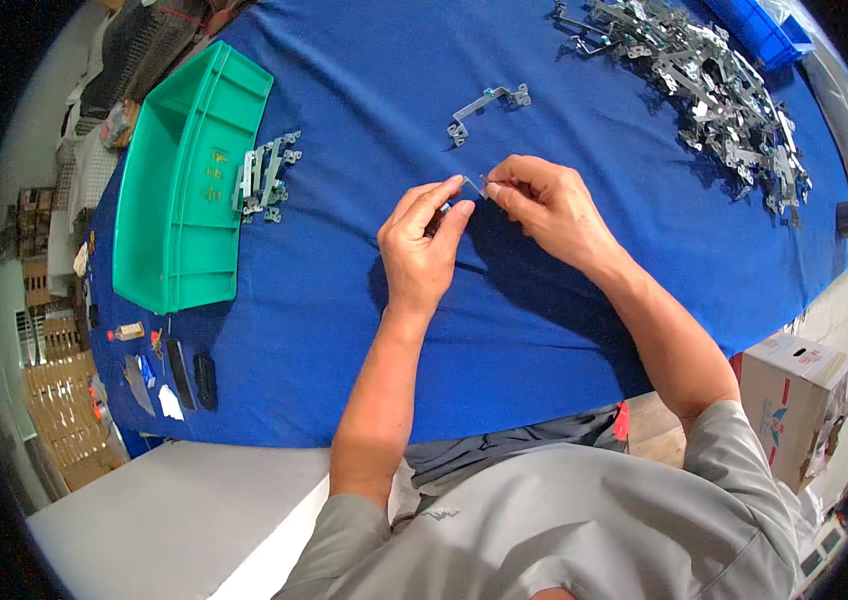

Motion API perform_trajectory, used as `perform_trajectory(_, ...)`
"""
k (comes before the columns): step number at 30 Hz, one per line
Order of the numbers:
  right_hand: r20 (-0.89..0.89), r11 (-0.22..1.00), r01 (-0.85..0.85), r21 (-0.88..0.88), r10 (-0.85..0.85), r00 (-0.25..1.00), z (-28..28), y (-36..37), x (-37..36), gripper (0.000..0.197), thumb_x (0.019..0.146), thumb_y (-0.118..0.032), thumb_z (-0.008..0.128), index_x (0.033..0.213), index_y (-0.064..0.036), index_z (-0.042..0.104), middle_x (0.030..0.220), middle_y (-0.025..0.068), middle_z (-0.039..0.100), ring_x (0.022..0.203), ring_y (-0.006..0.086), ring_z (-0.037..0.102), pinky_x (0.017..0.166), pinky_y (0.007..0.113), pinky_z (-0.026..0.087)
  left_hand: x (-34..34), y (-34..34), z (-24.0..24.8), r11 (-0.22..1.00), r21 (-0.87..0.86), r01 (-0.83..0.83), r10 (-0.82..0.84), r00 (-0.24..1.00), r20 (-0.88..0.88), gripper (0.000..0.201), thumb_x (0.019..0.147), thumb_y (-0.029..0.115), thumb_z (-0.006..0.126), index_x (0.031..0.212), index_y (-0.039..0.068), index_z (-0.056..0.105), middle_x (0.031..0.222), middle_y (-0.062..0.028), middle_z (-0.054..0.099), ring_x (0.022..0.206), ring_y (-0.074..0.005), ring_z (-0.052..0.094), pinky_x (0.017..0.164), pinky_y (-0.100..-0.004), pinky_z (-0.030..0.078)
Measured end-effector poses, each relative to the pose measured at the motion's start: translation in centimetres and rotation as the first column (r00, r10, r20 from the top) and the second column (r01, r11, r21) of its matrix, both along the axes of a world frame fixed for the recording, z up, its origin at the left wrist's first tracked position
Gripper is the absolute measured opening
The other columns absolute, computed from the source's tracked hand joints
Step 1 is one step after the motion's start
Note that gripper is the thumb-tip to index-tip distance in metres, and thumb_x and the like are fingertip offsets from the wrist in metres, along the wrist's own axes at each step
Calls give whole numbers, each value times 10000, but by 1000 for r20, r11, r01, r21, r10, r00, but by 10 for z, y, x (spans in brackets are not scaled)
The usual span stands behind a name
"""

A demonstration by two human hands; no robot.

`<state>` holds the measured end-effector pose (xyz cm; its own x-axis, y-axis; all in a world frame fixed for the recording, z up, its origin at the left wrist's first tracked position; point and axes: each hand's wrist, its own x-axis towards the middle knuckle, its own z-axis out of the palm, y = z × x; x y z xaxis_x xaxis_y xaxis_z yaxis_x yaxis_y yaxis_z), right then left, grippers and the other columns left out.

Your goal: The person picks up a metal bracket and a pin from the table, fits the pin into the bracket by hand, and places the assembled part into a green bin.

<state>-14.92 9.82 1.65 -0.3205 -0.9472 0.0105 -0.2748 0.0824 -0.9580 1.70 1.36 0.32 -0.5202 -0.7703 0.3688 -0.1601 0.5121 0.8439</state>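
Note:
Above the middle of the blue-covered table, a small metal bracket (476, 187) is held between my two hands. My left hand (418, 235) pinches its left end with thumb and fingertips. On the other end, my right hand (547, 205) has its thumb and forefinger closed. Much of the bracket is hidden by the fingers. Just beyond my hands lies a single metal bracket (485, 103) with bent, perforated ends. To the left, a small stack of similar brackets (266, 180) rests against the side of a green plastic bin (206, 235).
A large heap of metal brackets (714, 95) spreads over the far right, beside a blue bin (759, 30). Small bottle (126, 331) and dark strips (180, 374) lie at the near left on the blue cloth (344, 130). A white carton (789, 400) stands right of the table.

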Motion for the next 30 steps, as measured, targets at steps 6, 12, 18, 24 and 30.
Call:
perform_trajectory(6, 124, 958, 199, -204, -176, 976, -2, -3, 0, 197, 965, -185, 618, 1006, 6, 642, 750, 38, 635, 653, 111, 566, 592, 298, 462, -1, 1, 1, 993, -116, 34, -31, 999, 27, 235, 867, 57, 741, 1095, 3, 728, 949, -69, 705, 685, -86, 609, 592, -230, 495)
perform_trajectory(12, 238, 999, -18, -35, 26, 971, 6, 1, 6, 207, 977, -187, 596, 988, 15, 639, 761, 57, 651, 675, 111, 597, 617, 291, 496, 1, 1, 2, 920, 391, -24, 72, 991, -109, 270, 991, 162, 628, 1198, -6, 666, 979, -91, 710, 623, -42, 563, 490, -189, 480)
perform_trajectory(18, 112, 997, -52, -53, 58, 992, 2, -1, 9, 214, 956, -183, 606, 975, 28, 643, 734, 90, 659, 671, 130, 619, 604, 315, 494, 2, 0, 3, 928, 372, -15, 58, 993, -106, 265, 988, 153, 632, 1194, -8, 666, 975, -101, 709, 629, -48, 570, 491, -191, 483)
perform_trajectory(24, 103, 999, -17, -42, 22, 994, 5, 0, 8, 225, 948, -195, 612, 951, 27, 649, 723, 91, 659, 661, 138, 620, 599, 321, 490, 2, 0, 0, 908, 420, 10, 73, 980, -183, 262, 980, 139, 642, 1189, -17, 666, 974, -97, 709, 632, -46, 566, 495, -189, 483)
perform_trajectory(30, -3, 996, -5, -87, 5, 1000, -5, 0, 4, 203, 930, -183, 625, 943, 18, 645, 690, 139, 629, 631, 190, 621, 580, 359, 470, 1, 1, -2, 932, 362, 7, 46, 989, -139, 269, 954, 119, 672, 1195, 0, 673, 985, -78, 706, 652, -45, 575, 528, -191, 501)
